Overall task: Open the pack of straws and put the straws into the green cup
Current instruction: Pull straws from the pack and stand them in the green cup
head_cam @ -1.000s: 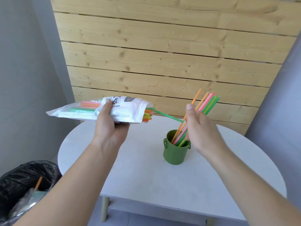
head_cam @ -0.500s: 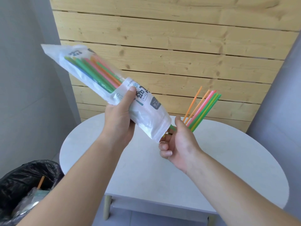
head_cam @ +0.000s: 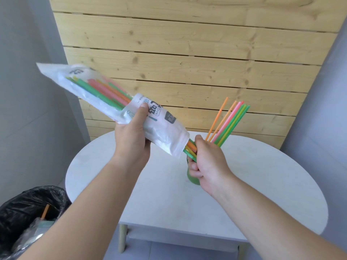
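Observation:
My left hand [head_cam: 132, 139] grips the white plastic straw pack [head_cam: 105, 98] around its middle, tilted with the open mouth pointing down to the right. Green, pink and orange straws show through the clear part. My right hand [head_cam: 207, 162] curls around a bunch of straw ends [head_cam: 190, 148] sticking out of the pack's mouth. Behind that hand stands the green cup [head_cam: 193, 180], mostly hidden, with several straws [head_cam: 231, 122] leaning out of it to the upper right.
The cup stands on a white oval table [head_cam: 150, 194] in front of a wooden slat wall [head_cam: 187, 53]. A bin lined with a black bag [head_cam: 28, 216] sits on the floor at the lower left, holding wrappers and an orange straw.
The pack went from lying flat to tilted mouth-down. My right hand left the straws in the cup, moved to the pack's mouth and closed on the protruding straw ends.

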The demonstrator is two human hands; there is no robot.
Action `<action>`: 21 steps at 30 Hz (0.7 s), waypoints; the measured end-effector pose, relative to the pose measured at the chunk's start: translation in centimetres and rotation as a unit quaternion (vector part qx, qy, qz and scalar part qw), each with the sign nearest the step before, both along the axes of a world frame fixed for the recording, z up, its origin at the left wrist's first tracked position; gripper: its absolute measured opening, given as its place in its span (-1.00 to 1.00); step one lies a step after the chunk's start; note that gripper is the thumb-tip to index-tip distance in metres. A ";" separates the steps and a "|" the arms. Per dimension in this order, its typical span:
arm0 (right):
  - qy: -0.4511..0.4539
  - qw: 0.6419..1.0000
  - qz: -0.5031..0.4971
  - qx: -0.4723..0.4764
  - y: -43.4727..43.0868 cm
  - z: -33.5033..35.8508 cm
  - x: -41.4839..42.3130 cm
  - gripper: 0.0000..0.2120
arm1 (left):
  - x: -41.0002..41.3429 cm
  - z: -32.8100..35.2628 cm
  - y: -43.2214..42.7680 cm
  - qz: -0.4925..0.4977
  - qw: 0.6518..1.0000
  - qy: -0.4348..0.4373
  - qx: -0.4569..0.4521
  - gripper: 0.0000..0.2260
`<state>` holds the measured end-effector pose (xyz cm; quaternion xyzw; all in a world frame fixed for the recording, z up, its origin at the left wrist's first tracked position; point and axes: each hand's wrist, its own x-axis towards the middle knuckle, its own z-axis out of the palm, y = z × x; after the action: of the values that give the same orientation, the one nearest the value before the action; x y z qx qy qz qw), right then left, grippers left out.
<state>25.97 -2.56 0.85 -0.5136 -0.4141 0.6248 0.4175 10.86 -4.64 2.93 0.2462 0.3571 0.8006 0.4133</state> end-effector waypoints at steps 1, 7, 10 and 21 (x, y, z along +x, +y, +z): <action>-0.001 1.000 -0.005 0.007 0.1 0.0 0.1 -0.67 | -0.1 -0.1 0.1 0.006 1.000 -0.027 -0.011 -0.69; 0.044 0.998 -0.002 0.037 0.5 0.5 0.5 -0.72 | -0.3 -1.1 0.6 0.010 0.993 -0.109 -0.052 -0.64; 0.024 0.996 0.000 0.084 0.8 0.3 0.5 -0.79 | -0.3 -1.4 0.8 0.010 0.991 -0.121 -0.052 -0.65; 0.046 0.995 -0.027 0.089 0.8 0.3 0.5 -0.73 | 0.1 -1.6 0.8 0.018 0.989 -0.138 -0.056 -0.75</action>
<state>26.48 -1.79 1.17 -0.4560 -0.4349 0.5967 0.4969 10.96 -3.87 1.37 0.1033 0.3454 0.8128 0.4576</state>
